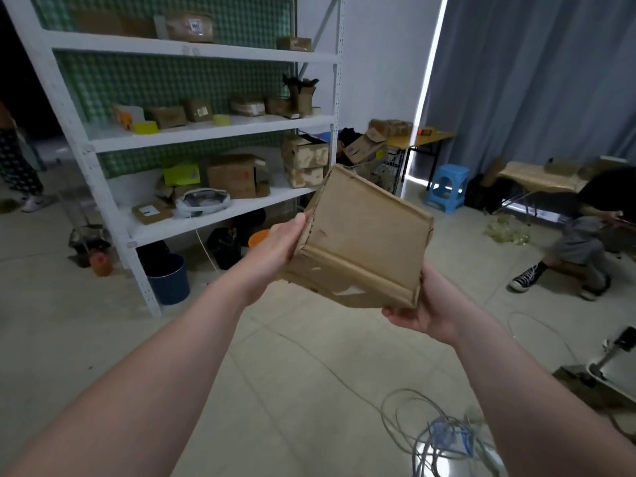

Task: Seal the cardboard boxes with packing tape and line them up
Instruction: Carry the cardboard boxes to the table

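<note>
Hands hold a worn cardboard box (361, 241) in the air before the white shelves (192, 132): left hand (275, 249) grips its left edge, thumb on top; right hand (425, 309) cups its lower right corner from beneath.

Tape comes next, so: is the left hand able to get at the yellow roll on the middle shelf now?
Probably not: the left hand grips the cardboard box with the right hand, and the yellow roll sits on the shelf well beyond it. The shelf front looks open, though.
</note>
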A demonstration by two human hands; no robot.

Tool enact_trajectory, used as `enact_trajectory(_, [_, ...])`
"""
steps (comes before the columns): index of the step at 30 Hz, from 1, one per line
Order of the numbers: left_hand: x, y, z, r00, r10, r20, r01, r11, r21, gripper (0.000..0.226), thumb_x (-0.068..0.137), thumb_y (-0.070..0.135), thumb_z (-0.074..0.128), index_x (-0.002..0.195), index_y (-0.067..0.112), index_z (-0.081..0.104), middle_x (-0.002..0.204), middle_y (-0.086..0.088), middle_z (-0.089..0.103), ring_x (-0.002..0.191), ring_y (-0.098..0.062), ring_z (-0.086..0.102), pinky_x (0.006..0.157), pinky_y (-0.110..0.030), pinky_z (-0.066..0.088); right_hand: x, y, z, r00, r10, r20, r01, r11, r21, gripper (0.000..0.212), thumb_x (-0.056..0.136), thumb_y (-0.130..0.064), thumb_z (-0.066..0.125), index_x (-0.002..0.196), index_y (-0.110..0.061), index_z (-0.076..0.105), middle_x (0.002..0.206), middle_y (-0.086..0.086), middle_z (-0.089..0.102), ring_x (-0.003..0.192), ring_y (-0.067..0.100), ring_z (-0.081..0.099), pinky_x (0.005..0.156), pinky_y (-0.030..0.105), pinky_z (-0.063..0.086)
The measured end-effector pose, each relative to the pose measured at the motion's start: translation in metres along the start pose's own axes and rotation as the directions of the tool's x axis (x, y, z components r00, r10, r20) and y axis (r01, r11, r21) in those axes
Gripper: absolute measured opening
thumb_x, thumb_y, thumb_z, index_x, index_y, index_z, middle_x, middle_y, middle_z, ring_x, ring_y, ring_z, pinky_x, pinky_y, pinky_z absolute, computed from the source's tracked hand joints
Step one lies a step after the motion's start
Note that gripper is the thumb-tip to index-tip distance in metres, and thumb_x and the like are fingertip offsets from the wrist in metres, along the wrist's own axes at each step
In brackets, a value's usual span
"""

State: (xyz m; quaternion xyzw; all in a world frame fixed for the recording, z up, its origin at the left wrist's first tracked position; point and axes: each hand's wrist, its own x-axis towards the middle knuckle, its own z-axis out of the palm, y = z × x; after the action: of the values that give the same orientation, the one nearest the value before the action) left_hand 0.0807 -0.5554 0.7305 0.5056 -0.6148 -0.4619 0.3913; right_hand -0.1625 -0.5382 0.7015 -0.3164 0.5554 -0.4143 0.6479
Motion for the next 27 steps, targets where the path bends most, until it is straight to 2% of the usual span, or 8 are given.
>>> enact_trajectory(3, [0.040,-0.004,-0.006,0.995,0.089,0.035,-0.091,0.993,0.069,0.093,0.058,0.096,0.033,0.139,0.050,0.037,0.149,0.015,0.027,0.134,-0.013,0.031,0.112,-0.045,0.028,0.038,-0.017,0.000,0.999,-0.021,-0.048,0.022,1.000,0.014,0.042,0.094,-0.052,0.046,0.101,-0.015,0.065,0.078,0.012,0.066,0.052,0.023,0.059,0.046,0.024,0.053])
enact_trajectory(6, [0.078,-0.008,-0.009,0.987,0.121,0.110,-0.140,0.974,0.177,0.113,0.048,0.094,0.047,0.146,0.044,0.023,0.148,0.017,0.023,0.131,-0.008,0.029,0.102,-0.030,0.031,0.082,-0.030,-0.005,0.995,-0.038,-0.097,0.043,0.998,0.055,0.039,0.094,-0.052,0.046,0.091,-0.017,0.063,0.068,0.009,0.062,0.045,0.018,0.053,0.042,0.020,0.046])
enact_trajectory(9, [0.129,-0.020,-0.006,0.985,0.136,0.104,-0.159,0.955,0.252,0.106,0.062,0.060,0.078,0.149,0.038,0.022,0.142,0.012,0.028,0.129,-0.011,0.034,0.102,-0.030,0.039,0.136,-0.045,-0.016,0.994,-0.031,-0.109,0.041,0.995,0.090,0.037,0.093,-0.052,0.046,0.080,-0.020,0.058,0.059,0.004,0.056,0.041,0.014,0.047,0.041,0.018,0.039])
enact_trajectory(12, [0.194,-0.030,0.005,0.982,0.191,-0.007,-0.179,0.930,0.321,0.091,0.069,0.034,0.083,0.146,0.032,0.034,0.135,0.009,0.040,0.123,-0.009,0.041,0.103,-0.034,0.042,0.197,-0.066,-0.030,0.996,-0.006,-0.093,0.015,0.995,0.100,0.037,0.092,-0.054,0.047,0.076,-0.021,0.055,0.062,0.003,0.051,0.042,0.012,0.042,0.039,0.017,0.036])
enact_trajectory(16, [0.292,-0.022,0.024,0.975,0.204,-0.092,-0.160,0.924,0.348,0.084,0.063,0.032,0.087,0.136,0.027,0.045,0.129,0.010,0.048,0.113,-0.007,0.047,0.090,-0.024,0.042,0.281,-0.111,-0.056,0.994,0.037,-0.105,-0.022,0.989,0.148,0.035,0.095,-0.046,0.047,0.072,-0.020,0.056,0.058,0.001,0.051,0.044,0.011,0.040,0.038,0.017,0.037])
enact_trajectory(21, [0.404,0.002,0.043,0.962,0.250,-0.111,-0.185,0.893,0.411,0.086,0.063,0.040,0.086,0.137,0.022,0.047,0.126,0.007,0.048,0.114,-0.011,0.049,0.097,-0.033,0.045,0.369,-0.171,-0.087,0.988,0.022,-0.154,0.009,0.979,0.201,0.022,0.097,-0.029,0.047,0.085,-0.015,0.058,0.061,0.003,0.056,0.049,0.013,0.047,0.042,0.019,0.045])
enact_trajectory(23, [0.442,0.006,0.047,0.965,0.231,-0.127,-0.175,0.922,0.347,0.080,0.063,0.040,0.086,0.132,0.022,0.052,0.124,0.007,0.054,0.112,-0.011,0.053,0.094,-0.032,0.047,0.399,-0.189,-0.097,0.985,0.016,-0.170,0.020,0.978,0.209,0.024,0.098,-0.030,0.047,0.089,-0.011,0.059,0.071,0.006,0.059,0.054,0.015,0.051,0.043,0.019,0.047])
enact_trajectory(27, [0.503,0.007,0.051,0.984,0.033,-0.178,-0.049,0.995,-0.088,0.047,0.066,0.028,0.085,0.107,0.025,0.061,0.111,0.003,0.065,0.099,-0.015,0.063,0.084,-0.033,0.053,0.454,-0.209,-0.121,0.982,0.008,-0.187,0.020,0.989,0.147,0.027,0.097,-0.034,0.051,0.093,-0.011,0.064,0.090,0.008,0.065,0.069,0.019,0.059,0.055,0.027,0.050])
